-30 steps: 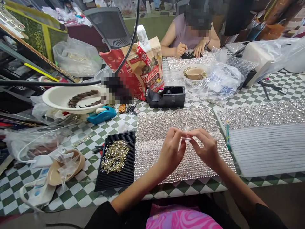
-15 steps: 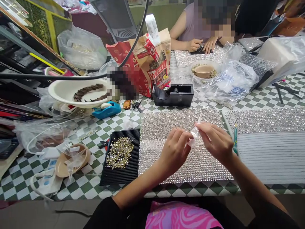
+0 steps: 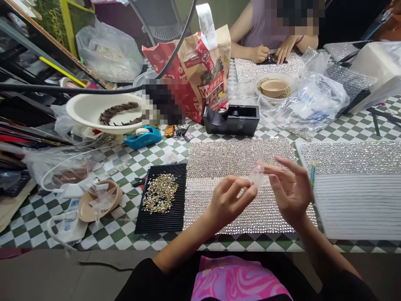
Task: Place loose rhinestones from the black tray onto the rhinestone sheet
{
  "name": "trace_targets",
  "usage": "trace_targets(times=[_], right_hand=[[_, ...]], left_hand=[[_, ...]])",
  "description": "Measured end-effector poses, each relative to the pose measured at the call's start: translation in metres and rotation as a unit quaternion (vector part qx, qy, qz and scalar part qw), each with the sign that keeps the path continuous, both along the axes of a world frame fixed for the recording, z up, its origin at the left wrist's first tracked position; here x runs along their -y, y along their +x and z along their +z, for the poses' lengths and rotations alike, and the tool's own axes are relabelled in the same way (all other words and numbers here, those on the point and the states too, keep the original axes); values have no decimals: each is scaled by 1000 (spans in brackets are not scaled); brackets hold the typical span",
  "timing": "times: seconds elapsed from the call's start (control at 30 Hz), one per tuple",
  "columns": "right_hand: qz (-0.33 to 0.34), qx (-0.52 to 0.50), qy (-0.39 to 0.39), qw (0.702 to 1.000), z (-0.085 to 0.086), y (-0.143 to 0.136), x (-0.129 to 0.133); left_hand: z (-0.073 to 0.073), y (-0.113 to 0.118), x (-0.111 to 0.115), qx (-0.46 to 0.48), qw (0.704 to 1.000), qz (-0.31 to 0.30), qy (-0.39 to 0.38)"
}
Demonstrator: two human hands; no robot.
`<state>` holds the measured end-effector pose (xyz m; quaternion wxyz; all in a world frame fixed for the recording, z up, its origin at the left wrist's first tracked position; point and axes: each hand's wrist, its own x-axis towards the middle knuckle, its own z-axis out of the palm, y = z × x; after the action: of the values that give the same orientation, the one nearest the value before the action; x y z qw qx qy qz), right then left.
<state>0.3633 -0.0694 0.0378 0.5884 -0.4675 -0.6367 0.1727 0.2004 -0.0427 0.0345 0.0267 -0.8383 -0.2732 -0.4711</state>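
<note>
My left hand [image 3: 230, 200] pinches the lower end of a small translucent plastic cone [image 3: 258, 177], its thin tip pointing up. Beside it, my right hand [image 3: 290, 188] has its fingers apart, one fingertip at the cone's side; whether it presses on the cone I cannot tell. Beneath both hands lies a sheet covered in rows of rhinestones [image 3: 216, 163]. To the left, a black ridged tray [image 3: 180, 200] bears a heap of loose gold and clear rhinestones [image 3: 161, 193].
At right lies a second rhinestone sheet [image 3: 354, 156] with a green pen [image 3: 313, 173]. Behind stand a black tape dispenser [image 3: 232, 121], a blue one [image 3: 144, 138] and a paper bag [image 3: 203, 79]. A tan bowl [image 3: 84, 209] holds plastic cones. Across the table a person's hands [image 3: 272, 53] work.
My right hand has loosened from the cone and spread its fingers, shifting slightly right. My left hand keeps its pinch on the cone. The view has tilted slightly.
</note>
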Motion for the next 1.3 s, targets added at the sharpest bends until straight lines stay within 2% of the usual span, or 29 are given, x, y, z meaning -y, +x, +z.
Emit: trace_targets(times=[0.07, 0.2, 0.3, 0.37, 0.43, 0.5, 0.57, 0.6, 0.67, 0.73, 0.83, 1.07, 1.2, 1.3], right_hand=[[28, -87, -89, 992, -3, -6, 7], [113, -138, -229, 957, -9, -16, 14], [68, -172, -234, 954, -15, -18, 15], [36, -192, -234, 952, -20, -18, 17], [16, -206, -234, 950, -24, -18, 20], [10, -212, -236, 948, -27, -20, 23], [8, -214, -237, 948, -29, -23, 27], [4, -215, -236, 948, -30, -26, 28], [-10, -216, -231, 948, -31, -31, 30], [-29, -217, -225, 950, -31, -34, 32], [-48, -217, -216, 951, -30, -38, 33], [-83, -228, -207, 948, -31, -45, 39], [-99, -231, -211, 945, -28, -48, 40], [-104, -232, -213, 943, -28, -48, 41]], left_hand=[[0, 1, 3, -2, 1000, 19, 5], [-4, 3, 13, -10, 1000, 24, -11], [-12, 4, 22, -8, 999, 13, -47], [-18, 4, 28, 33, 995, 27, -86], [-23, 5, 33, 102, 978, 21, -182], [-25, 7, 38, 140, 926, -40, -349], [-25, 10, 42, 143, 842, -104, -509], [-24, 13, 45, 149, 803, -119, -564], [-24, 17, 48, 180, 755, -122, -619], [-23, 20, 51, 208, 735, -123, -634], [-22, 21, 54, 216, 746, -129, -617], [-18, 16, 57, 173, 816, -110, -540], [-22, 18, 63, 150, 852, -85, -495], [-27, 19, 69, 131, 860, -68, -489]])
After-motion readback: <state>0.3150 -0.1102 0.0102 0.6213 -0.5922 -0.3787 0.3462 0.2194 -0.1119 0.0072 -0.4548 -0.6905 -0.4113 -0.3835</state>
